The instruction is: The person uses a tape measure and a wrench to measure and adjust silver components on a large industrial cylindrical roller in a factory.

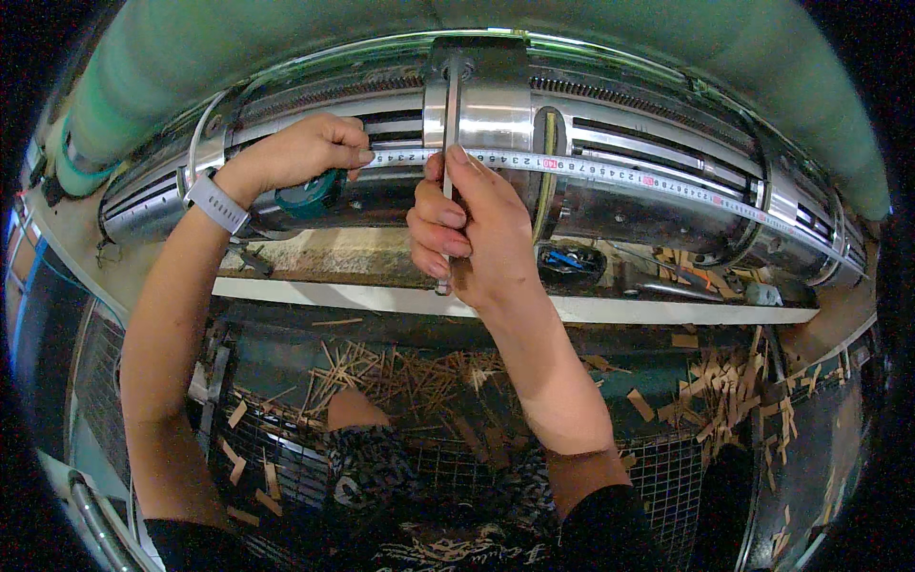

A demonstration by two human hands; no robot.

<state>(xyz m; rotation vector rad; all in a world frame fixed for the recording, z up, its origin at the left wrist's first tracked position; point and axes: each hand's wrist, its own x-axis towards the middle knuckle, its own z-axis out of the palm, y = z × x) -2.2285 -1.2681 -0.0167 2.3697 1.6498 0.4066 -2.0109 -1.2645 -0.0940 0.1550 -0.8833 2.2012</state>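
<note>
A long metal hex key stands upright in my right hand, which is closed around its shaft. Its upper end meets the bright steel collar on a long horizontal cylinder. My left hand, wearing a watch with a pale band, pinches the blade of a tape measure. That white blade stretches rightward along the cylinder, passing my right thumb and reaching the far right end. Below my left fingers is the dark green tape case, partly covered by the hand.
A large green roller arches behind the slotted steel cylinder. A white rail crosses in front, with a small dark tray and loose tools behind it. Cardboard scraps lie heaped below, near a wire-mesh step.
</note>
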